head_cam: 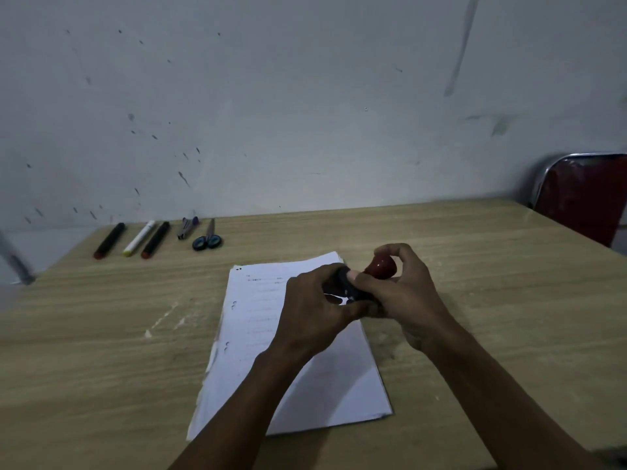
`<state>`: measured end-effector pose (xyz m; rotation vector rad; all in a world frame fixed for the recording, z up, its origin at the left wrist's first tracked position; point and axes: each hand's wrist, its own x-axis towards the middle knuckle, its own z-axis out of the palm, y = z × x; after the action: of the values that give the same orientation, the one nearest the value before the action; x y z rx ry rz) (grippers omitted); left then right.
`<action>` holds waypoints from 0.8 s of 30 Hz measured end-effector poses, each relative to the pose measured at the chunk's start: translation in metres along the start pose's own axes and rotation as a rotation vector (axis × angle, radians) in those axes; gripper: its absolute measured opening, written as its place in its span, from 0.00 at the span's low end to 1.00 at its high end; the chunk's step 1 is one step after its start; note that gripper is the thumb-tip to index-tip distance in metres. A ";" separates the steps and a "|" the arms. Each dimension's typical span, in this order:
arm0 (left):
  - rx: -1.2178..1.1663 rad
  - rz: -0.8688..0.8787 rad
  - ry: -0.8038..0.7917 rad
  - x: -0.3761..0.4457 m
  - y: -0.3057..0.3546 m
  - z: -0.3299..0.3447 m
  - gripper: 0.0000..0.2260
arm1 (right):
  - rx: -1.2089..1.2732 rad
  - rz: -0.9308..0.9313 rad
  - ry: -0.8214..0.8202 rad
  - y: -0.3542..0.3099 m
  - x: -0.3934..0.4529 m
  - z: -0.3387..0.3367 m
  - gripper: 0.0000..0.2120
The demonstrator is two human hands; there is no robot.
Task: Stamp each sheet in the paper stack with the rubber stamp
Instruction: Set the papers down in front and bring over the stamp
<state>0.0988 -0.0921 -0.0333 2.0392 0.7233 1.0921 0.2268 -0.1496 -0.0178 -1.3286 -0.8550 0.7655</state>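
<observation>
Here, the right hand (403, 293) curls round a rubber stamp (380, 266) by its rigid red knob; the left hand (315, 307) pinches its dark base above the light, limp paper stack (305, 385).

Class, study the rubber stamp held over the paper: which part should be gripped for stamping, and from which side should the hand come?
Grip the rounded red knob of the rubber stamp, coming from above. The right hand already curls round it, the knob bulges to fill a palm, and the dark base, held by the left hand, must face the paper stack.
</observation>
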 end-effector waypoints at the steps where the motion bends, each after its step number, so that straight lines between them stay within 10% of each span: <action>1: -0.003 -0.002 -0.010 0.000 0.000 0.000 0.13 | 0.001 0.000 -0.003 0.001 0.000 -0.002 0.19; 13: -0.086 0.001 -0.149 0.000 -0.003 0.003 0.20 | 0.079 0.138 -0.089 0.000 0.003 -0.031 0.24; 24: 0.051 -0.197 -0.047 0.001 -0.022 0.036 0.30 | -0.032 0.036 0.179 0.012 0.008 -0.072 0.22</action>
<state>0.1273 -0.0900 -0.0648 1.9810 0.9142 0.9191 0.2936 -0.1771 -0.0321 -1.4211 -0.7049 0.6519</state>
